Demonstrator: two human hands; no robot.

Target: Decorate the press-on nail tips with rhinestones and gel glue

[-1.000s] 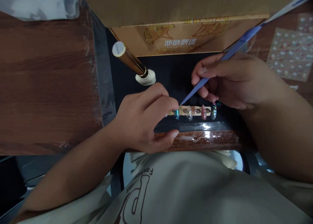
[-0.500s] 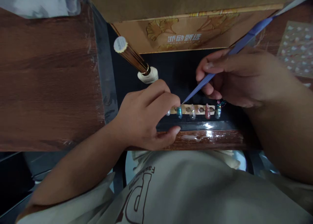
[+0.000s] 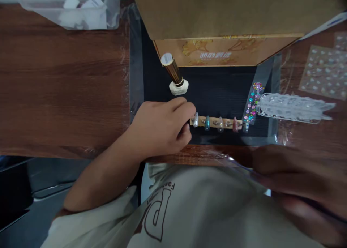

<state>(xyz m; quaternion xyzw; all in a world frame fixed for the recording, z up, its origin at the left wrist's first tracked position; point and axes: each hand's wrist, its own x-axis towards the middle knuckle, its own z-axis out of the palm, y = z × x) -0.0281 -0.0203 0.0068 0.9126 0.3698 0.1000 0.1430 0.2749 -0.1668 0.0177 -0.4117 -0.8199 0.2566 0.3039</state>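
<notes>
The dark brown wood-grain table [image 3: 67, 96] fills most of what I can see. At its far side is a big brown cardboard box [image 3: 230, 13], its near face printed with golden ginkgo leaves and white Chinese characters, too smeared for me to read surely. The person's pale cream shirt [image 3: 206, 208] carries a large outlined "P" and smaller lettering starting "Fas", the rest lost in folds.

On the black ribbed mat [image 3: 217, 85], the left hand [image 3: 162, 128] curls over the left end of a narrow beige strip [image 3: 200, 121], pinching it. The right hand [image 3: 298, 175], badly blurred, is at the near right off the table edge, apparently gripping a slim violet pointed tool [image 3: 251, 172]; whether its tips meet, I can't tell.

I'd call this a steadying step, the tool away from the work. Touching the strip again would call for a still left hand and a fine, slow approach of the points.

Right of the strip lies a stack of clear moulded plastic sheets [image 3: 295, 108]; beyond the left hand stands a brown-and-gold fluted cylinder [image 3: 174, 73], its round white top label unreadable. Smallest are five glossy almond-shaped nails [image 3: 207, 123] across the strip and, by its right end, multicoloured flower beads [image 3: 252, 104].
</notes>
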